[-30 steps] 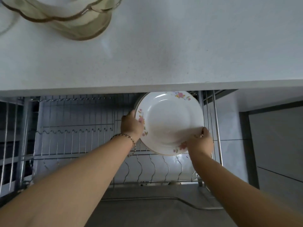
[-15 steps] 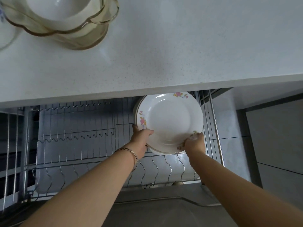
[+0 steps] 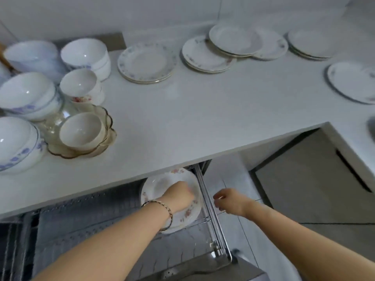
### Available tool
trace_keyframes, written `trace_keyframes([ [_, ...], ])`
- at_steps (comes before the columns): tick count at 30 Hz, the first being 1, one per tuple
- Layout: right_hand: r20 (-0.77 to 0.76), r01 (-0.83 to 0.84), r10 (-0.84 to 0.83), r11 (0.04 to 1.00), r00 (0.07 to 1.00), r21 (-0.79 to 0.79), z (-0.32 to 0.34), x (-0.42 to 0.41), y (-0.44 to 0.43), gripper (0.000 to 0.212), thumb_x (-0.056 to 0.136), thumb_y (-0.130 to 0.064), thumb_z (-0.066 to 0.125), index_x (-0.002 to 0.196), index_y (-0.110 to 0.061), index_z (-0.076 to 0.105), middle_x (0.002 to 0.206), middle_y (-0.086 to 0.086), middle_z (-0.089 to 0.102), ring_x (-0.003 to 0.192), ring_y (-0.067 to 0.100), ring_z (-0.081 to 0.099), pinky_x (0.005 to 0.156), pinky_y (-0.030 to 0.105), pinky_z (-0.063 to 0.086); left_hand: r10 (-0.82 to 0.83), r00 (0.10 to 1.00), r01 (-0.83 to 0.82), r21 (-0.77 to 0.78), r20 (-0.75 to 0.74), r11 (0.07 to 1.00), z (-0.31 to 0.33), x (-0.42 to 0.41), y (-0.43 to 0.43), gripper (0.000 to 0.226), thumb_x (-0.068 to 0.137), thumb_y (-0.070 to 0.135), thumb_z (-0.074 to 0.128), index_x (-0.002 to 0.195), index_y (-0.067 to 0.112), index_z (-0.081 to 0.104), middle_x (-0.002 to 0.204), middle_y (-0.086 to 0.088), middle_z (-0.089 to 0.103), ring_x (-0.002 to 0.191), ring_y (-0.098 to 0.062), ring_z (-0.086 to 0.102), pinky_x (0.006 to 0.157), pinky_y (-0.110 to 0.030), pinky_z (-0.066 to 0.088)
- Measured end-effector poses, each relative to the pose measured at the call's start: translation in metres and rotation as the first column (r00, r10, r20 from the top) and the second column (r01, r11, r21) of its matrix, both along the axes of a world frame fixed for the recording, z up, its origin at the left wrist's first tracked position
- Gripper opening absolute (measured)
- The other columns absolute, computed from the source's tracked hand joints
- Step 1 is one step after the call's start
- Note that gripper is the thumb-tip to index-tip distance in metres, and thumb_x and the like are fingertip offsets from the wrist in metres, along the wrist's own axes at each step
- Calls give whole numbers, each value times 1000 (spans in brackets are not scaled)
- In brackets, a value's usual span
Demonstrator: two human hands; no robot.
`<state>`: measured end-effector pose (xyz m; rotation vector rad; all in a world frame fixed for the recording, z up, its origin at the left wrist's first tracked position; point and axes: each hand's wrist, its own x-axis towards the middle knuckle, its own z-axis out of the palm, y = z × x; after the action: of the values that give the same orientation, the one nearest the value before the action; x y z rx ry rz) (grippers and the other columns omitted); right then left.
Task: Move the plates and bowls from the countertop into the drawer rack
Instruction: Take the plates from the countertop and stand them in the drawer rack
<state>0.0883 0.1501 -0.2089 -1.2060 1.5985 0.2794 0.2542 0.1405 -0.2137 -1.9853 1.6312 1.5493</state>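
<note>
A white floral plate (image 3: 158,184) stands upright at the right end of the wire drawer rack (image 3: 91,209), below the countertop (image 3: 203,118). My left hand (image 3: 179,196), with a bracelet on its wrist, lies over the plate's face, fingers curled at its right rim. My right hand (image 3: 229,201) is off the plate, right of the rack's side rail (image 3: 211,216), fingers apart and holding nothing. On the countertop, stacks of plates (image 3: 146,63) (image 3: 207,55) line the back. Stacked white bowls (image 3: 85,55) (image 3: 26,94) stand at the left.
A small bowl (image 3: 81,132) sits in an amber glass dish (image 3: 81,153) near the counter's front left. More plates (image 3: 310,43) (image 3: 353,82) lie at the right. The countertop's front edge overhangs the rack. A sink rim (image 3: 372,128) shows at the far right. The view is blurred.
My right hand has let go of the floral plate and moved right, past the rack rail. My left hand has shifted across the plate's face. The camera has tilted up, showing the countertop's dishes.
</note>
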Motion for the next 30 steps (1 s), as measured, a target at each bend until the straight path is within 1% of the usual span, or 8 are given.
trace_keyframes([
  [4, -66, -19, 13, 995, 998, -94, 69, -79, -19, 40, 91, -23, 50, 129, -11, 54, 123, 9, 63, 114, 24, 59, 99, 31, 45, -117, 993, 113, -136, -23, 984, 69, -83, -39, 28, 87, 0, 38, 61, 9, 45, 64, -15, 48, 54, -21, 39, 47, -24, 29],
  [8, -117, 67, -102, 960, 988, -270, 124, -182, -40, 36, 91, -17, 49, 124, -6, 60, 128, 11, 62, 119, 25, 57, 101, 30, 43, -137, 989, 122, -224, -53, 967, 111, -181, -73, 24, 89, 6, 39, 90, 4, 63, 91, -18, 63, 84, -31, 61, 69, -30, 46],
  [13, -217, 130, -224, 916, 950, -378, 161, -321, -66, 34, 88, -10, 48, 115, 4, 63, 118, 19, 66, 111, 31, 61, 94, 31, 47, -91, 988, 69, -175, -125, 982, 131, -305, -109, 27, 87, 5, 38, 66, 13, 53, 69, -5, 59, 95, -31, 69, 53, -21, 37],
  [17, -238, 228, -343, 885, 909, -406, 166, -408, -81, 36, 91, -12, 45, 122, 0, 58, 120, 13, 63, 112, 30, 56, 89, 26, 42, -42, 990, 17, -175, -137, 984, 140, -389, -140, 25, 88, 4, 40, 68, 11, 54, 94, -17, 69, 96, -30, 68, 58, -23, 41],
  [19, -239, 271, -399, 860, 885, -432, 162, -442, -89, 19, 91, -11, 44, 91, -2, 61, 87, 6, 58, 93, 25, 49, 76, 21, 33, -37, 986, 7, -180, -163, 984, 143, -424, -151, 28, 91, 5, 41, 65, 12, 49, 81, -11, 63, 77, -24, 65, 62, -23, 45],
  [21, -226, 359, -496, 814, 838, -456, 156, -467, -97, 31, 90, -8, 40, 60, -13, 40, 65, 2, 40, 85, 23, 39, 68, 21, 30, -37, 981, 5, -167, -191, 986, 139, -456, -160, 31, 92, 5, 42, 63, 14, 46, 69, -3, 54, 58, -14, 54, 52, -21, 44],
  [26, -153, 513, -626, 735, 764, -442, 134, -502, -119, 22, 92, -12, 41, 85, -6, 60, 89, 14, 61, 100, 34, 58, 79, 28, 43, -43, 981, 38, -29, -189, 999, 114, -512, -177, 33, 91, -2, 36, 64, 18, 37, 66, -5, 41, 54, -14, 38, 48, -20, 25],
  [30, -104, 578, -670, 699, 735, -421, 121, -522, -161, 31, 92, -14, 45, 117, -5, 61, 124, 14, 62, 117, 31, 55, 90, 29, 43, -97, 977, 93, -30, -190, 995, 98, -538, -220, 19, 89, 5, 40, 80, 20, 45, 81, -4, 54, 68, -20, 54, 52, -21, 35],
])
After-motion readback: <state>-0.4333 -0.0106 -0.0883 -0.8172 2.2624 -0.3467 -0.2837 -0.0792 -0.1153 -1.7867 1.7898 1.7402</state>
